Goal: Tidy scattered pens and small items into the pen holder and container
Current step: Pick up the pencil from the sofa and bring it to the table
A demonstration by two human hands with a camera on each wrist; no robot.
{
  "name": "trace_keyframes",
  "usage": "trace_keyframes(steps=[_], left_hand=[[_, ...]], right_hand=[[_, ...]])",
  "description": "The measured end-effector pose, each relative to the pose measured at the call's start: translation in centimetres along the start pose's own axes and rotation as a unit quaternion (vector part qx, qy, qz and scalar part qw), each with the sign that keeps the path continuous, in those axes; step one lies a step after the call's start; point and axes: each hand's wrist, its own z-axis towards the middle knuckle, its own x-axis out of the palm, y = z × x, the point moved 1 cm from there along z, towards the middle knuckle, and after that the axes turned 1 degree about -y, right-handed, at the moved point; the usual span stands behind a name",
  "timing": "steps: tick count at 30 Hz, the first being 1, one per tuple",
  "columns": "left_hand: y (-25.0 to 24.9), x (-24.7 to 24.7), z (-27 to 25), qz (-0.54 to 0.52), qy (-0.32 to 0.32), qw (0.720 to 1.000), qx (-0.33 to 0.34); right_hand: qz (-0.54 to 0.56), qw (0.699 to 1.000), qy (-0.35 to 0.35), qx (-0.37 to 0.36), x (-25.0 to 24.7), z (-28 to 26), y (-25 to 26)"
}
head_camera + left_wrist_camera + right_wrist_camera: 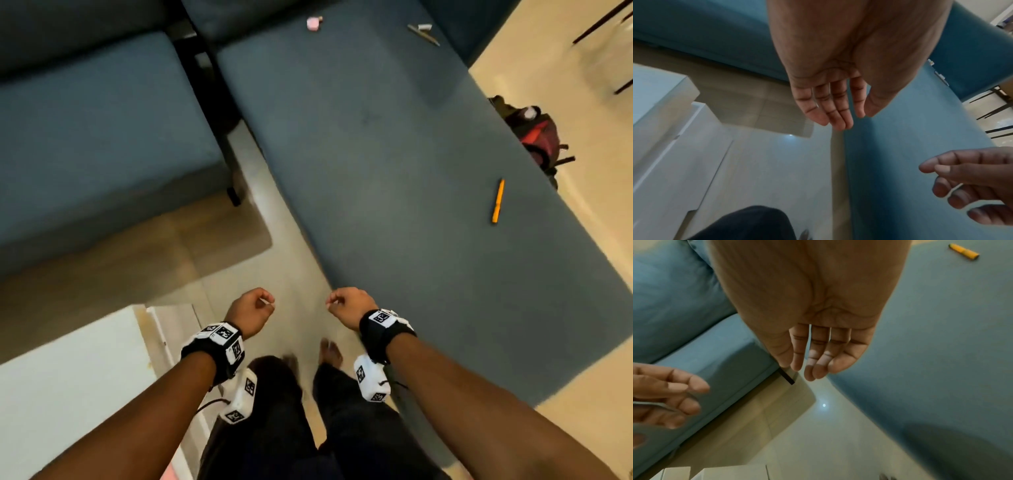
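An orange pen (497, 201) lies on the long blue sofa seat (394, 154), well ahead and to the right of both hands; it also shows in the right wrist view as the orange pen (964, 253). A small pink item (314, 22) and a thin grey pen (423, 34) beside a small white piece (424, 26) lie at the seat's far end. My left hand (269, 303) (851, 116) and right hand (330, 303) (799, 368) hang over the floor by the seat's near corner, fingers loosely curled, holding nothing. No pen holder or container is in view.
A second blue sofa (96, 130) stands to the left, with a black leg (234, 197). A white table (68, 383) sits at lower left. A red and black backpack (534, 133) lies on the pale tiled floor (294, 274) beyond the seat's right edge.
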Motion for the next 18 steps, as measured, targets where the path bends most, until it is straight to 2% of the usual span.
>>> trace_keyframes(steps=[5, 10, 14, 18], left_hand=[[-8.2, -2.0, 7.4, 0.028, 0.02, 0.998, 0.044], [-15.7, -2.5, 17.0, 0.101, 0.086, 0.989, 0.068], [-20.9, -2.2, 24.8, 0.237, 0.126, 0.955, 0.129], [-26.5, -1.6, 30.8, 0.322, 0.134, 0.921, 0.173]], right_hand=[[0.054, 0.998, -0.014, 0.036, -7.0, 6.3, 1.2], [0.147, 0.981, -0.068, 0.109, -12.3, 11.9, -0.8], [0.212, 0.954, -0.119, 0.173, -16.6, 15.1, -4.5], [0.213, 0.931, -0.206, 0.213, -21.9, 16.9, -9.3]])
